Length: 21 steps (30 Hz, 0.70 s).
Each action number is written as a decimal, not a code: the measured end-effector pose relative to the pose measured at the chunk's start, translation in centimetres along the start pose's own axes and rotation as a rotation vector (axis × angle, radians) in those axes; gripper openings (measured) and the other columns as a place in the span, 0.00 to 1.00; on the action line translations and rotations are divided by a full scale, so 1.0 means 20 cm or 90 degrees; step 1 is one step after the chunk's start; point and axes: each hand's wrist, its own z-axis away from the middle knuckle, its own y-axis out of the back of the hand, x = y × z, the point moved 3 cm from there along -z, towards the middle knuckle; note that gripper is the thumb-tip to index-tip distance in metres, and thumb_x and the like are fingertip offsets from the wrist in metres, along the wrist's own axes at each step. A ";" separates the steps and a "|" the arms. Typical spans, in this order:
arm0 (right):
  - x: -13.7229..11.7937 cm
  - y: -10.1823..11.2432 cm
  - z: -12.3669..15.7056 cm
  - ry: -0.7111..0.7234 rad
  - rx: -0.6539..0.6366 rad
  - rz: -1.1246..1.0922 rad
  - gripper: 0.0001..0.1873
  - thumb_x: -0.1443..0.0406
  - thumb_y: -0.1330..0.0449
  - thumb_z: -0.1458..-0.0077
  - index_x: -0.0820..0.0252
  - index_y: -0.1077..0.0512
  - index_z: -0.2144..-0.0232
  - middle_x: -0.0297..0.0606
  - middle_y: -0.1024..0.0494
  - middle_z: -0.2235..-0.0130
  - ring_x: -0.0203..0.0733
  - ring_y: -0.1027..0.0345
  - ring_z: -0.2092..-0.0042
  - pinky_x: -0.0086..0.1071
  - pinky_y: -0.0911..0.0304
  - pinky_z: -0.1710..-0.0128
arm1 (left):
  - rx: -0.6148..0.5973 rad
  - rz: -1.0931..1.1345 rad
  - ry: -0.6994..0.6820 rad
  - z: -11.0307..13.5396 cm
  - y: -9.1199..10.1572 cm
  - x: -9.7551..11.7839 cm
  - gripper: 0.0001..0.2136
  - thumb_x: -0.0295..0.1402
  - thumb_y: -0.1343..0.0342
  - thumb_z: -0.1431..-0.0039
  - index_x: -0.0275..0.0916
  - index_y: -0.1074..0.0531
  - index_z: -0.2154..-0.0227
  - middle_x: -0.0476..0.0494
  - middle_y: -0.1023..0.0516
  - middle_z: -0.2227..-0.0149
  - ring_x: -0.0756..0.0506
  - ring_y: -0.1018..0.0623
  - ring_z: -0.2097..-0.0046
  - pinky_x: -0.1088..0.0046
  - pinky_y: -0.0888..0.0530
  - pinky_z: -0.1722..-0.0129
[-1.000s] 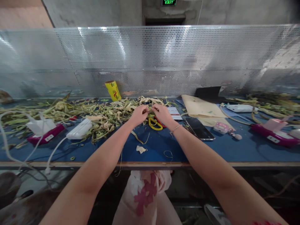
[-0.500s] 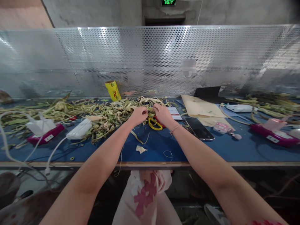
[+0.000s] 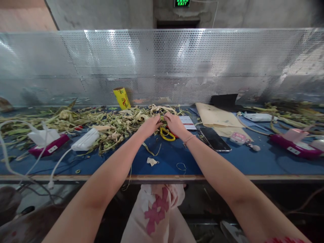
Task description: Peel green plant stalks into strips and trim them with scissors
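Observation:
My left hand (image 3: 152, 124) and my right hand (image 3: 174, 122) nearly meet over the right end of a heap of dried, yellow-green plant stems and leaves (image 3: 124, 123). Both have their fingers curled and pinched at the tips. A bit of green shows between them, too small to name. Just below the right hand lies a yellow loop handle (image 3: 167, 135) with a red part beside it, partly hidden. A thin plant strip (image 3: 152, 151) and a pale crumpled scrap (image 3: 152, 161) lie nearer the front edge.
A white card or screen (image 3: 187, 122), a black phone (image 3: 215, 139), brown paper (image 3: 215, 116) and a pink case (image 3: 238, 137) lie right. Left are a white power bank (image 3: 86, 139), a purple power strip (image 3: 49, 145) and cables. A yellow tube (image 3: 122, 98) leans near the perforated metal screen (image 3: 162, 64).
My hands have come slightly closer together at the fingertips, the left shifting a little right. The things on the table stay where they were.

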 end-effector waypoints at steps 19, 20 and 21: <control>-0.03 0.04 0.02 -0.049 -0.014 0.169 0.12 0.63 0.54 0.45 0.60 0.33 0.71 0.38 0.28 0.74 0.38 0.38 0.71 0.29 0.53 0.73 | -0.039 -0.008 0.088 -0.02 -0.07 -0.01 0.13 0.31 0.58 0.48 0.37 0.38 0.85 0.47 0.36 0.83 0.50 0.38 0.78 0.73 0.44 0.75; -0.03 0.04 0.02 -0.057 -0.014 0.175 0.12 0.63 0.54 0.45 0.60 0.33 0.71 0.38 0.28 0.73 0.38 0.39 0.72 0.29 0.54 0.73 | -0.033 0.001 0.086 -0.02 -0.08 -0.01 0.12 0.30 0.58 0.48 0.37 0.38 0.85 0.48 0.37 0.83 0.51 0.38 0.78 0.73 0.44 0.76; -0.03 0.04 0.02 -0.064 -0.015 0.181 0.12 0.63 0.54 0.45 0.60 0.33 0.71 0.38 0.28 0.73 0.38 0.39 0.72 0.29 0.55 0.74 | -0.029 0.013 0.080 -0.02 -0.08 0.00 0.12 0.30 0.58 0.48 0.37 0.39 0.85 0.48 0.37 0.83 0.51 0.38 0.78 0.73 0.44 0.76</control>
